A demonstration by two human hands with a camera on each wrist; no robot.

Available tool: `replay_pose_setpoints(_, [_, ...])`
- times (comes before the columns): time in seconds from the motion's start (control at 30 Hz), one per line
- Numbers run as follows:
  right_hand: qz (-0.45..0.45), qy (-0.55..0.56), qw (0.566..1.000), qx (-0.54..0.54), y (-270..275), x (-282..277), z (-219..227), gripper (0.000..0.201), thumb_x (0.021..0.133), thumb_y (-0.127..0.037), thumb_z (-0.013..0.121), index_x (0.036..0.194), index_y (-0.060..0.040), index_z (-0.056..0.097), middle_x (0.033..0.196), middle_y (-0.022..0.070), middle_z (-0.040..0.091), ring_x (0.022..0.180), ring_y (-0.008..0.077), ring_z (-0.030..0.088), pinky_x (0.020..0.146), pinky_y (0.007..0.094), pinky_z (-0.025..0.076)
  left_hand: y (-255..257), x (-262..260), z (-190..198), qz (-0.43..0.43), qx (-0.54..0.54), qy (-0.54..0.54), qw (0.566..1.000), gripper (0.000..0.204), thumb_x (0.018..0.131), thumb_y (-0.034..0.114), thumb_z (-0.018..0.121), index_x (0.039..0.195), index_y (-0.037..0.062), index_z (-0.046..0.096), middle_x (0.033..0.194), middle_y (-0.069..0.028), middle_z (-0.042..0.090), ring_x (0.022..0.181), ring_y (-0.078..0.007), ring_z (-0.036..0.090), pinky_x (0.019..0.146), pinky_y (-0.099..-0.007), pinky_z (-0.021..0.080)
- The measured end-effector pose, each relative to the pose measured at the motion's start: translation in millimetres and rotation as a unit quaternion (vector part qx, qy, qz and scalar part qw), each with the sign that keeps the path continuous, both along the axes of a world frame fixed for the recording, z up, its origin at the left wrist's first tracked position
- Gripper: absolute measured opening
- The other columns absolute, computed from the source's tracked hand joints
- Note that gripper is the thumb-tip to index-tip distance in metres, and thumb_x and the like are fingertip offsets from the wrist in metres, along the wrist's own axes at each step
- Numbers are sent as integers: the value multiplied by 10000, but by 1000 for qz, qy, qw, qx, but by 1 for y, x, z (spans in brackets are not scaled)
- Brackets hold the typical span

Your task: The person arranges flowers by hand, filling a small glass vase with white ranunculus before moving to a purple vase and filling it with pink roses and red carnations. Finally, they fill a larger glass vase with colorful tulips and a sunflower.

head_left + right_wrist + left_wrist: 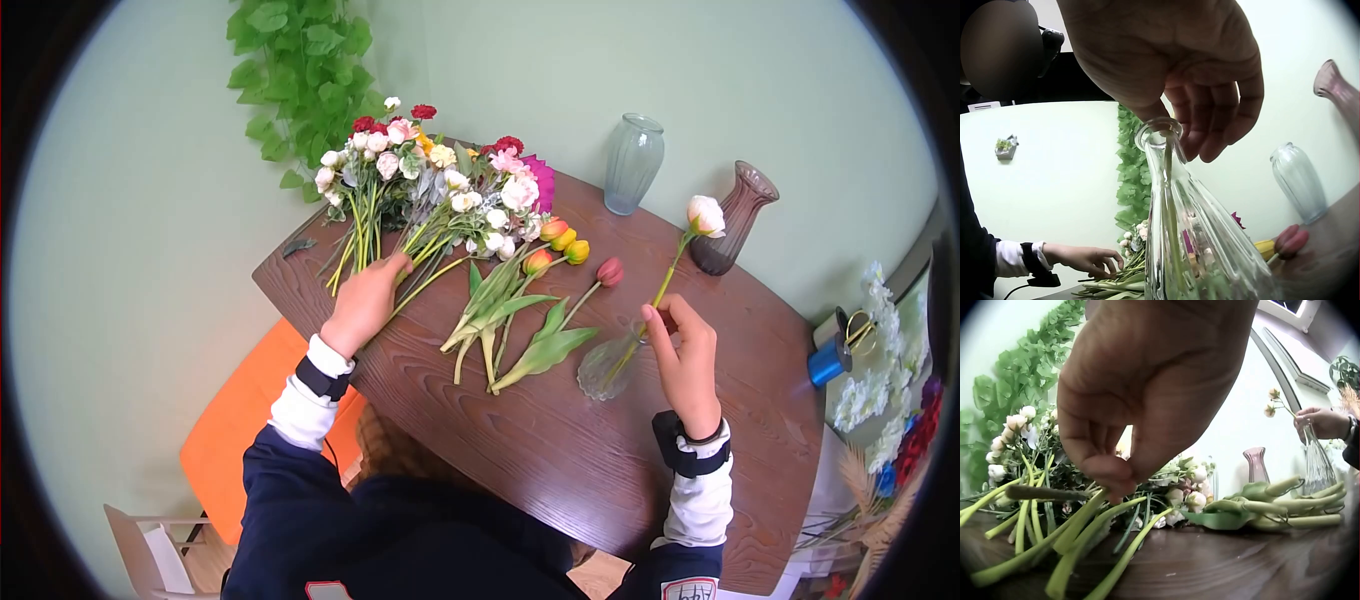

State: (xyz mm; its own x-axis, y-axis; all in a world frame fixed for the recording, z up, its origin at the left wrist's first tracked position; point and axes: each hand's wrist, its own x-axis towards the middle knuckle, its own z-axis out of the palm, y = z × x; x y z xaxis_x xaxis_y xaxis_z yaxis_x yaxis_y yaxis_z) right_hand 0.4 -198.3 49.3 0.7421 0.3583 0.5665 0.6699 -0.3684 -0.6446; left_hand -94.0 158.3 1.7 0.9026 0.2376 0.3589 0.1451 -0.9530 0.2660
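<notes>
My left hand (365, 302) pinches green flower stems (1075, 540) at the near end of a pile of artificial flowers (440, 185), with pink, white and red blooms. On the right, a clear glass vase (1160, 187) with a narrow neck stands upright on the table. A pale pink flower (706, 216) rises from it, its stem running down inside the glass. The thumb and fingers of my right hand (688, 362) pinch that stem right at the vase rim. Between the hands lie several orange and yellow tulips (538, 263) and one red tulip (610, 271).
A pale blue-green glass vase (633, 165) and a purple ribbed vase (735, 218) stand along the back of the dark wooden table (450, 430). Ribbon spools (830, 360) sit at the right edge. An orange seat (235, 440) is at the left, below a hanging green vine (300, 70).
</notes>
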Motion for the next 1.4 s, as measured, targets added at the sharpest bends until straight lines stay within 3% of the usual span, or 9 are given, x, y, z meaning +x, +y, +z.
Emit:
replay_pose_setpoints(0.13, [1,2,1000,-1,0,0,2,154,860,-113,602,800,16,543,628,106,524,543,171,493,539,280,415,7,2,-18,-19,62,30,997,147,792,90,570,934,81,603,1057,-200,531,791,-363,602,675,-444,493])
replay_pose_setpoints(0.27, [1,0,1000,5,1,-1,0,158,863,-114,599,798,17,540,625,104,518,542,171,486,539,280,413,3,2,-20,-34,74,92,992,102,768,117,606,821,30,615,1005,-197,519,794,-360,595,684,-435,499])
replay_pose_setpoints(0.5, [3,-2,1000,0,0,0,0,161,860,-119,602,798,17,542,622,109,517,533,180,476,531,285,407,1,-1,-21,-39,62,61,995,107,760,124,633,755,19,614,1005,-167,523,802,-347,592,686,-424,493])
replay_pose_setpoints(0.67, [2,-1,1000,-6,0,0,2,165,861,-123,600,794,16,542,621,116,520,531,191,486,529,289,408,-4,2,-4,-127,-151,-26,980,106,788,98,640,794,3,591,972,-123,566,719,-234,581,642,-334,467])
replay_pose_setpoints(0.7, [1,0,1000,-2,0,1,1,166,861,-127,600,796,15,544,623,119,524,533,194,492,529,291,409,-9,1,1,-121,-153,-26,980,129,815,110,629,826,-9,580,833,-97,581,650,-173,548,583,-301,441])
replay_pose_setpoints(0.87, [0,-9,1000,-8,-2,1,1,170,863,-137,599,802,14,551,633,124,535,540,200,507,532,297,415,-36,1,24,-105,-245,13,964,123,870,122,589,868,1,568,750,-46,589,513,-72,486,496,-235,400])
replay_pose_setpoints(0.97, [-4,-6,1000,-13,-1,0,2,173,861,-139,599,802,16,551,643,126,537,544,210,512,532,300,416,-43,1,22,-132,-452,36,881,110,907,108,540,934,2,545,822,-35,608,598,-69,526,536,-212,423])
replay_pose_setpoints(1.1, [8,-15,1000,-15,-3,0,3,171,858,-134,597,800,19,548,654,131,539,552,227,519,538,305,419,-58,-5,26,-184,-566,82,800,108,909,102,536,967,11,533,877,-46,609,728,-88,583,608,-219,466])
replay_pose_setpoints(1.4, [7,-16,1000,-19,-3,0,3,172,858,-135,597,798,19,549,656,136,540,562,241,526,546,313,423,-95,-5,31,-271,-580,119,759,97,926,100,511,992,32,488,857,-37,594,782,-108,603,622,-239,492])
